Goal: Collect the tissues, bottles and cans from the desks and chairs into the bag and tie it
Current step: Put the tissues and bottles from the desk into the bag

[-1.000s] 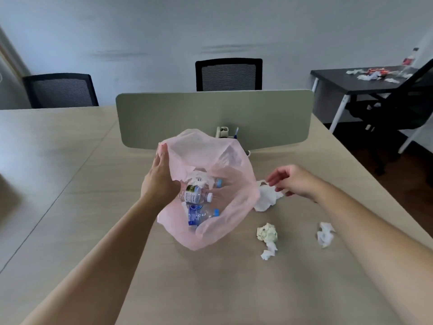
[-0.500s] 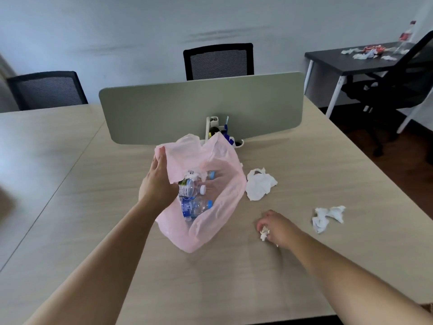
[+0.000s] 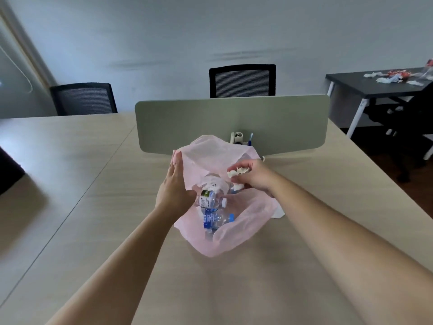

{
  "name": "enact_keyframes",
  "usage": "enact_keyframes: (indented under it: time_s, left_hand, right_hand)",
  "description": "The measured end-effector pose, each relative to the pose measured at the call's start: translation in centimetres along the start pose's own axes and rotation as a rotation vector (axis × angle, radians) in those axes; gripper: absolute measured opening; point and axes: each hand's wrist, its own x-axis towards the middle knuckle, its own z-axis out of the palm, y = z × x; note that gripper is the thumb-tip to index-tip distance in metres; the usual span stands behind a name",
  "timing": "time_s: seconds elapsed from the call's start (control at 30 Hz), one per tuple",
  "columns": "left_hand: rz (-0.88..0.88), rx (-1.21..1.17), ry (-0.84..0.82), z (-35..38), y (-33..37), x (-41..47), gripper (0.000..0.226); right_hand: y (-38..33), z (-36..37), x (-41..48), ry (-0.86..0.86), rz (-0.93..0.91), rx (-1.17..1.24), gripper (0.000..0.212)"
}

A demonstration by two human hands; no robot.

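Right hand [image 3: 254, 175] is clenched on a wad of crumpled tissues [image 3: 236, 172], with a second scrap hanging below the fist. The wad sits over the far-right part of the bag [image 3: 235, 241] mouth, just inside the rim line.

Left hand [image 3: 174, 186] holds the left rim up. Its fingers are near straight along the film and the thumb is hidden behind the plastic. It reads as a pinch that keeps the mouth open.

Key relation: the opening lies below the right hand and slightly left of it, toward the person. The mouth faces up and toward the camera. The bottles [image 3: 208, 199] lie on their sides in the middle of the bag, long axes roughly left to right, caps pointing right. The free pocket looks to be right under the wad.

My read of the step is letting the tissues go into the bag. It should take only an opening of the fingers, maybe a small dip first. The right rim is slack and folded under the wrist, so light scraps could catch on it or land outside.

Not finished yet: one white tissue [image 3: 279, 213] lies on the tabletop [image 3: 234, 289], touching the bag's right side and half hidden by it. The right hand is nearer to it. More litter sits on the dark desk [image 3: 375, 86], far right. The bag is not yet tied.
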Motion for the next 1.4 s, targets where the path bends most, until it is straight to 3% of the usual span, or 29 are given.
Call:
enact_keyframes:
  time_s: [0.2,0.4,0.53,0.6,0.7,0.77,0.87,0.97,1.07,1.17,1.3,1.4]
  left_hand:
    - [0.020,-0.008,-0.018,-0.1,-1.7,0.0,0.099]
    - [-0.001,-0.011,-0.013,0.0,-0.9,0.9,0.092]
    - [-0.039,-0.016,-0.013,1.6,0.0,2.0,0.095]
    - [-0.050,-0.034,-0.007,2.8,-0.1,2.0,0.095]
    - [-0.087,-0.018,-0.030,5.1,0.1,1.5,0.094]
    - [-0.113,0.014,-0.054,6.3,0.4,1.2,0.095]
    - [-0.145,0.039,-0.064,7.4,0.7,1.2,0.095]
    - [-0.182,0.067,-0.068,8.2,0.9,1.1,0.095]
    - [-0.182,0.083,-0.045,8.3,0.7,1.2,0.095]
    - [-0.173,0.077,-0.005,7.6,0.2,2.0,0.096]
    - [-0.175,0.071,0.040,6.8,-0.6,2.8,0.095]
    - [-0.192,0.074,0.032,6.8,-1.0,2.9,0.095]
  right_hand:
    - [1.9,3.9,0.7,-0.140,0.023,-0.464,0.065]
    - [1.7,-4.8,-2.0,0.019,0.047,-0.270,0.030]
    - [6.4,-13.3,-3.6,0.396,0.105,-0.308,0.023]
    - [10.2,-16.2,-4.9,0.488,0.213,-0.443,0.038]
    - [16.8,-18.3,-6.9,0.329,0.465,-0.667,0.076]
    - [19.8,-18.0,-8.1,0.214,0.569,-0.718,0.086]
    - [22.0,-16.5,-9.2,0.125,0.494,-0.801,0.061]
    - [24.1,-15.6,-9.0,0.316,0.363,-0.749,0.016]
    - [23.5,-15.1,-6.8,0.444,0.352,-0.456,0.030]
    - [20.1,-14.0,-2.6,0.483,0.154,-0.369,0.017]
    - [16.9,-11.1,3.7,0.326,0.039,-0.482,0.009]
    - [17.8,-8.9,6.3,0.174,0.102,-0.699,0.016]
